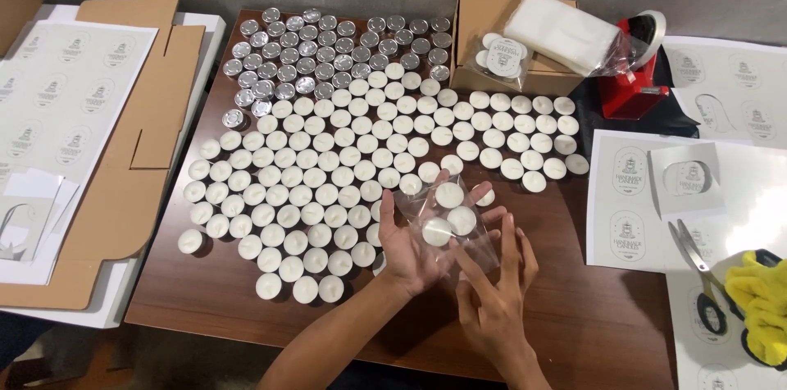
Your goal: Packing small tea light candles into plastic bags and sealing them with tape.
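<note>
Leftmost, white label sheets [61,95] printed with oval marks were spread on a side table, with flattened brown cardboard [143,136] laid beside and partly over them. Next, on the dark wooden table [607,332], a wide field of white tealight candles [328,185] in metal cups was set out in loose rows, and behind them a cluster of empty silver cups [328,50] was gathered near the wall. Near the front middle of the table, a small clear plastic bag [455,222] was held up just above the tabletop between both hands; three white tealights were seen inside it, pressed close together, and the film looked crinkled and glossy. The left hand [410,246] was placed under the bag's left side, palm up, fingers spread and cupping it loosely. The right hand [492,291] was raised at the bag's lower right edge, its fingertips pinched lightly on the plastic, fingers otherwise extended. Farther back, an open cardboard box [492,13] was stood with a filled packet of candles and a stack of clear bags [566,29] on it. Beside it a red tape dispenser [631,78] was set. At the right, more label sheets [627,201], scissors [697,263] and a yellow cloth [758,291] were laid.
</note>
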